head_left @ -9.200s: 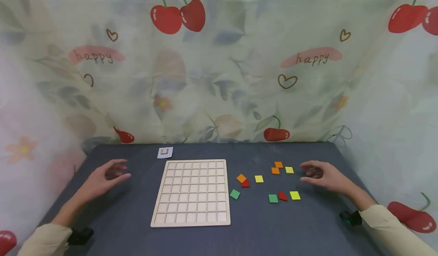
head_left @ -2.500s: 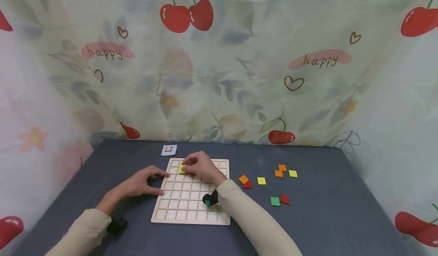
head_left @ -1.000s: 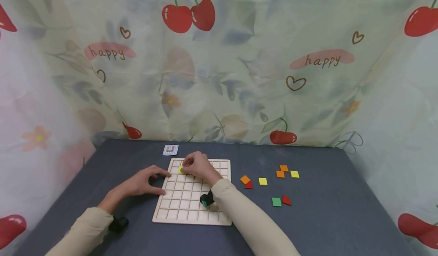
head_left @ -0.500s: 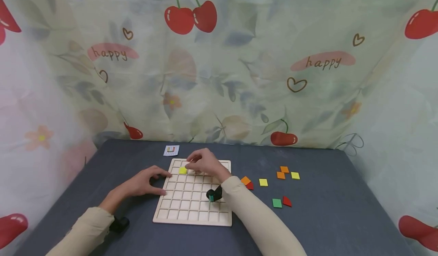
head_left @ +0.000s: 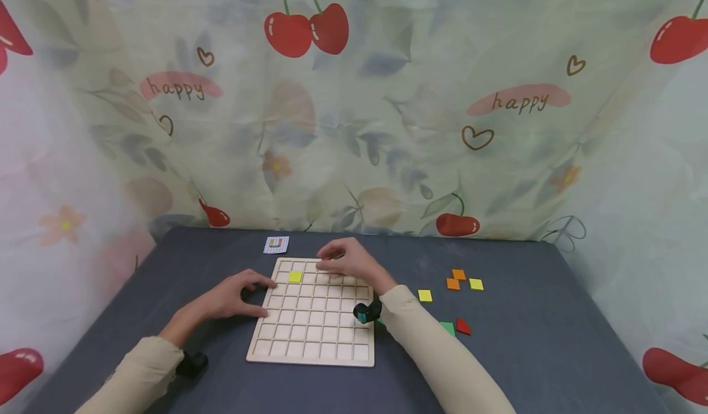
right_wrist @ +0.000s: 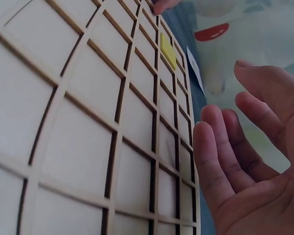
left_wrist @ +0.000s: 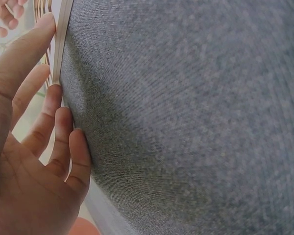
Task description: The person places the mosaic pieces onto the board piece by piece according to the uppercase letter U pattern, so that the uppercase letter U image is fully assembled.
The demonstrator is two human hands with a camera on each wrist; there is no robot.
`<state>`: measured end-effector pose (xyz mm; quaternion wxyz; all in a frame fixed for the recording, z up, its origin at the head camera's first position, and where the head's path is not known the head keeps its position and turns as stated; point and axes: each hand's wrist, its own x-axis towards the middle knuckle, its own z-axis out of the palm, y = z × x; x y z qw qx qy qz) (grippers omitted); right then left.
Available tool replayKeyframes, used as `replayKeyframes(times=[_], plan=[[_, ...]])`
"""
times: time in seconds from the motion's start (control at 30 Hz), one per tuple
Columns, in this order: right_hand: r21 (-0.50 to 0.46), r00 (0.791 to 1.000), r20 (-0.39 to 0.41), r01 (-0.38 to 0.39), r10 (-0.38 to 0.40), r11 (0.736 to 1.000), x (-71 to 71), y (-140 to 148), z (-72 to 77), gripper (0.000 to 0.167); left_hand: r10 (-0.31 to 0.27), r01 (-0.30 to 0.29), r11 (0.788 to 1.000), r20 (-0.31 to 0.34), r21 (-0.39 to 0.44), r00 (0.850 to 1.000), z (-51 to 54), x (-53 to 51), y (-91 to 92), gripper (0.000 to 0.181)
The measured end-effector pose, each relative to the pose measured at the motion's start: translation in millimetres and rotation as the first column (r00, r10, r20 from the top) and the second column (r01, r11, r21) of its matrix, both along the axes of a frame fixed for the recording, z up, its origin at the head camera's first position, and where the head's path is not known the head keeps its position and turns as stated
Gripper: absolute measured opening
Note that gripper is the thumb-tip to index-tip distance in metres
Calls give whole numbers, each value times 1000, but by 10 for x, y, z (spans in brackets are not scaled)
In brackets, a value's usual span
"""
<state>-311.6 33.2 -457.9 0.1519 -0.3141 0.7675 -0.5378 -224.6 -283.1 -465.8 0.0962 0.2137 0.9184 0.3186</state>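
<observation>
A pale wooden grid board (head_left: 310, 317) lies on the dark table, with a yellow square (head_left: 295, 277) in a cell near its upper left corner. In the right wrist view the yellow square (right_wrist: 168, 51) sits within the wooden ridges. My left hand (head_left: 231, 294) rests at the board's left edge, thumb and fingers spread; in the left wrist view the thumb and fingertips of the hand (left_wrist: 34, 142) touch the board's rim (left_wrist: 61, 44). Above the board's upper right part hovers my right hand (head_left: 351, 260), fingers loosely bent around nothing; the right wrist view shows that hand (right_wrist: 250, 152) with parted fingers.
Right of the board lie yellow squares (head_left: 424, 295) (head_left: 476, 284), orange squares (head_left: 458, 274) (head_left: 453, 284), a green piece (head_left: 448, 327) and a red piece (head_left: 463, 326). Behind the board is a small printed card (head_left: 276, 245). A patterned curtain (head_left: 365, 94) hangs at the back.
My right hand has let go of the yellow square, which stays on the board, and has moved right. Its forearm now covers the orange and red pieces nearest the board. My left hand holds its place.
</observation>
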Motion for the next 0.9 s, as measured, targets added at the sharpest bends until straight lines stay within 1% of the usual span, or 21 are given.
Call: replayKeyframes(times=[0.2,0.33,0.5,0.57,0.67,0.77,0.9], plan=[[4,1000,8,-21,21,1000,-6,187,25,29,-6,6,1000,10,9,1000,-41,-5,-13,57],[5,999,7,-38,38,999,-14,341,91,30,-11,10,1000,7,13,1000,-54,-8,-26,57],[4,999,-13,-46,47,999,17,541,179,26,-21,21,1000,-2,17,1000,-50,-6,-32,57],[13,999,-30,-44,44,999,20,621,195,25,-27,27,999,-9,19,1000,-50,-9,-39,57],[36,999,-36,-28,29,999,19,738,208,26,-34,34,999,-17,17,999,-54,-17,-50,58],[55,1000,-22,-11,12,998,13,848,215,29,-38,38,999,-20,19,999,-57,-22,-56,58],[54,1000,9,5,-6,999,5,999,211,31,-36,36,999,-18,18,999,-60,-24,-55,58]])
